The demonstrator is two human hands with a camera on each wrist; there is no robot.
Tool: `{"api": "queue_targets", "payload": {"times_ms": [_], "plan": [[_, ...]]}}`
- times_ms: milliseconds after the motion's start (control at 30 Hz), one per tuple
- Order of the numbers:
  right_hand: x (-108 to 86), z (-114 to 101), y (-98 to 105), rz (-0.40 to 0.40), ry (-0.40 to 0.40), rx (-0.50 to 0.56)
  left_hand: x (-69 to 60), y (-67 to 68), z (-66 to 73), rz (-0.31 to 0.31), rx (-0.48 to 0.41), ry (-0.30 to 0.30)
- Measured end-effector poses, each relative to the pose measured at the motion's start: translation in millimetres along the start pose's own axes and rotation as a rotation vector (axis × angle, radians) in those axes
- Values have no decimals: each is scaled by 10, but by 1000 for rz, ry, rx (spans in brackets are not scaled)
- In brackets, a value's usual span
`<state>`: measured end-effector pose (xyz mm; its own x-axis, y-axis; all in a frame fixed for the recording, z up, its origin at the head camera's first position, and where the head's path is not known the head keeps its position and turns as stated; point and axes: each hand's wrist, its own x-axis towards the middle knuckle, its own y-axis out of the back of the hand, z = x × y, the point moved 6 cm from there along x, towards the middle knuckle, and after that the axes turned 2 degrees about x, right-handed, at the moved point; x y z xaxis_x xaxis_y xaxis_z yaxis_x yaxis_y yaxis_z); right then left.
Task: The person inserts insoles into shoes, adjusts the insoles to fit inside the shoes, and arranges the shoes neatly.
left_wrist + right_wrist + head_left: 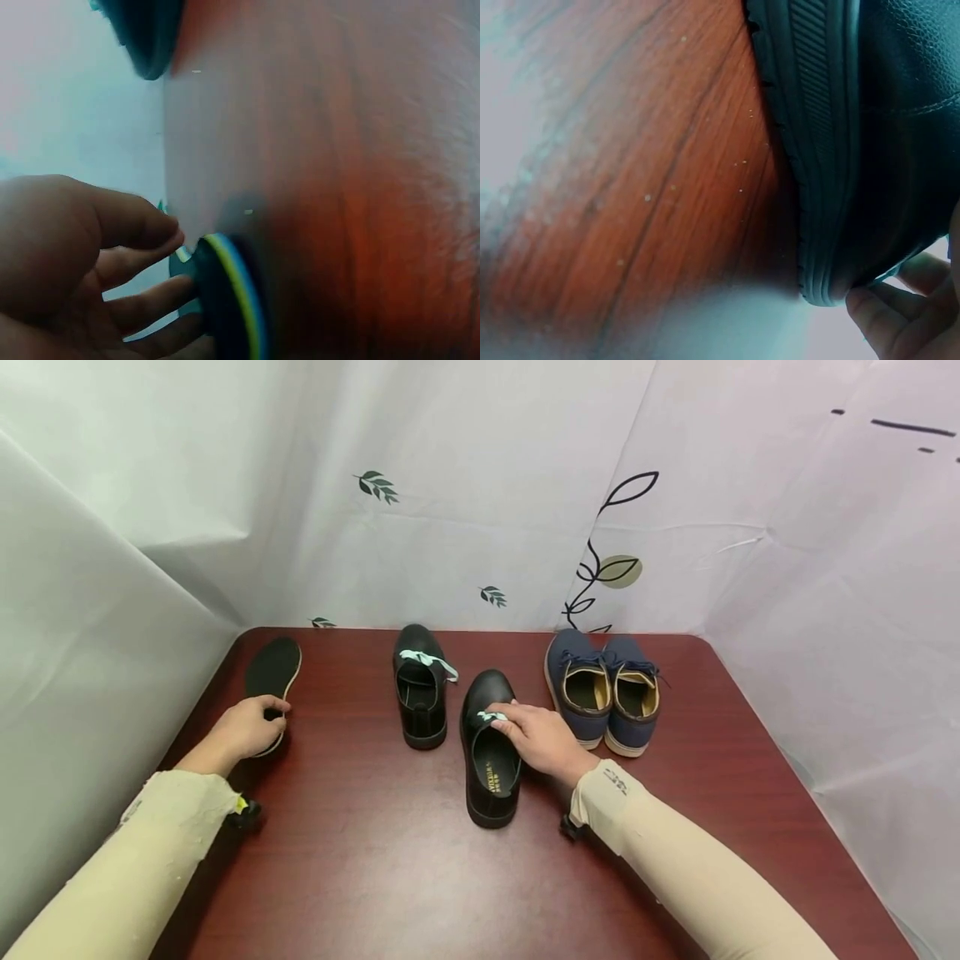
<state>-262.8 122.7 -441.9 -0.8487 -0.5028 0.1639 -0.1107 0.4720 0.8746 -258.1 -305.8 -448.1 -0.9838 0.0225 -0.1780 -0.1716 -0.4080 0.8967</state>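
My left hand [243, 728] is at a black insole [272, 667] on the far left of the table, its fingertips touching the dark face. In the left wrist view, the insole's yellow and blue edge [238, 285] shows beside the loosely bent fingers [161, 300]. My right hand [542, 737] holds a black lace-up shoe [491, 802] near its pale green lace, fingers across the front of the opening. The shoe's dark sole [817, 150] fills much of the right wrist view. A matching black shoe [423, 722] stands to the left, its lace hanging over the side.
Two navy shoes [630, 727] stand side by side at the back right, near my right hand. The reddish-brown table [375, 860] has rounded back corners. White patterned cloth [450, 527] hangs behind it and along both sides.
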Motion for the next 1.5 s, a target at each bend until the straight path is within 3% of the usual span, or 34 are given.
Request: {"api": "queue_targets", "payload": {"times_ms": [133, 300, 500, 633, 767, 900, 1000, 1133, 1333, 1500], "plan": [[-4, 9, 15, -4, -11, 16, -32, 26, 31, -58, 14, -11], [6, -5, 24, -5, -7, 24, -86, 90, 87, -68, 42, -69], [5, -13, 7, -10, -10, 30, -96, 136, 117, -139, -23, -87], [3, -4, -1, -11, -15, 25, -4, 210, 118, -102, -15, -54], [4, -12, 3, -14, -16, 29, 93, 260, 76, -43, 41, 29], [5, -22, 4, -20, -20, 29, 165, 204, 11, -22, 81, 120], [6, -29, 2, -23, -24, 24, 209, 128, -31, -43, 97, 151], [9, -41, -19, -32, -20, 27, 232, 77, -68, -95, 131, 131], [7, -15, -13, -27, -31, 15, 295, 100, -4, -86, 222, 58], [3, 2, -5, -27, -29, 23, 328, 97, 56, -99, 257, 40]]}}
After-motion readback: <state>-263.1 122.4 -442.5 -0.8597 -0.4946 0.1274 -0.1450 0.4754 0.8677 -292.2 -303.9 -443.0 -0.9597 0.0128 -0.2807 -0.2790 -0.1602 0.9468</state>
